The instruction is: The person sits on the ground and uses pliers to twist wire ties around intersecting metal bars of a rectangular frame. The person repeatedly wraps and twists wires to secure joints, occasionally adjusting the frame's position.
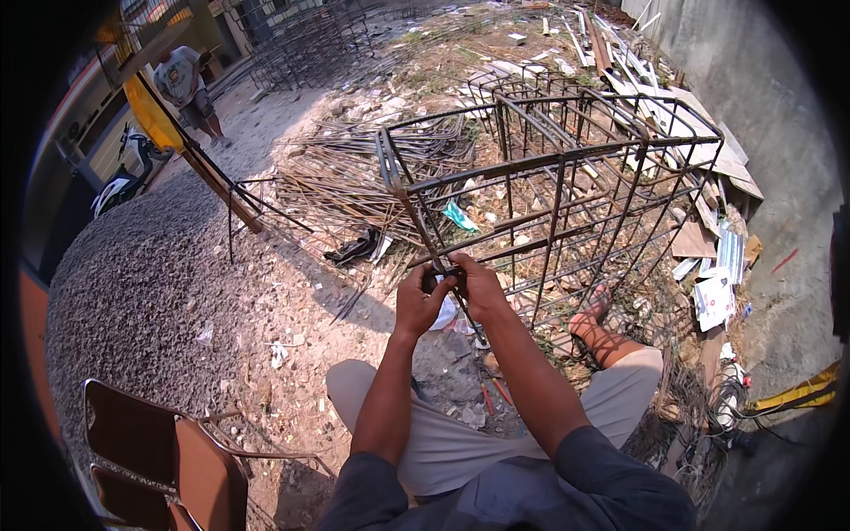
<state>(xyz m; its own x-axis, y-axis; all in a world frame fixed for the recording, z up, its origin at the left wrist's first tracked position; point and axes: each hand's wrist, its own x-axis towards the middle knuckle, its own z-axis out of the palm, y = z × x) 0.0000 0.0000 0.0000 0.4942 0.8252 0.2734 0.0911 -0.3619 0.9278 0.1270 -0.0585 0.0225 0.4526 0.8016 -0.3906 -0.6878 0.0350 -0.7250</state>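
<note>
Head view: left hand (pixel 420 299) and right hand (pixel 479 288), two grips, clasp one rebar cage (pixel 560 161); two red handles (pixel 487 399) lie below.

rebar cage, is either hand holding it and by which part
The left hand and right hand grip the rebar cage at its near left end; anything smaller held there is hidden.

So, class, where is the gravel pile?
In the head view, the gravel pile lies at left, above the brown seat and left of the left hand.
</note>
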